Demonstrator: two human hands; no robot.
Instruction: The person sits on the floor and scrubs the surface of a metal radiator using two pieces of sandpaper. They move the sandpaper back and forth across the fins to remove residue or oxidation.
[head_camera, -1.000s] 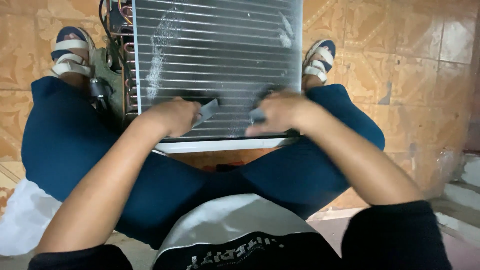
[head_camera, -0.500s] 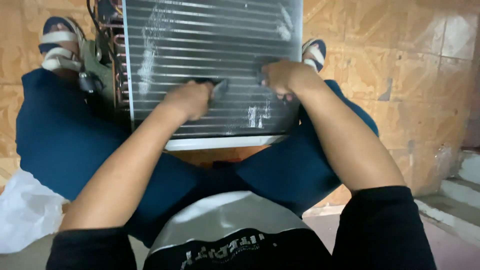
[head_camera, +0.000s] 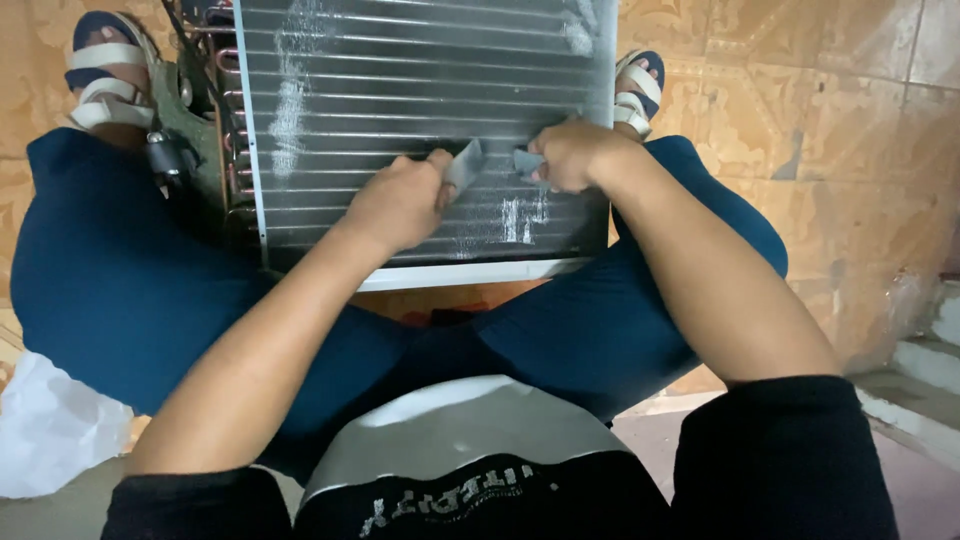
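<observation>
A finned metal coil panel (head_camera: 400, 90) lies flat on the floor between my legs, its fins marked with white scuffs. My left hand (head_camera: 398, 200) is closed around a small grey flat tool (head_camera: 465, 163) whose end rests on the fins. My right hand (head_camera: 570, 152) grips a second small grey tool (head_camera: 527, 162), also pressed to the fins. The two tool ends sit close together near the panel's middle. White scratch marks (head_camera: 522, 215) show just below them.
Copper tube bends and a dark fitting (head_camera: 205, 130) run along the panel's left side. My sandalled feet (head_camera: 105, 60) flank the panel on orange patterned floor tiles (head_camera: 800, 90). A white plastic bag (head_camera: 50, 425) lies at lower left. A step edge (head_camera: 925, 360) is at right.
Both hands have slid farther up the panel, away from its near edge. New white scratch marks appeared below the tools.
</observation>
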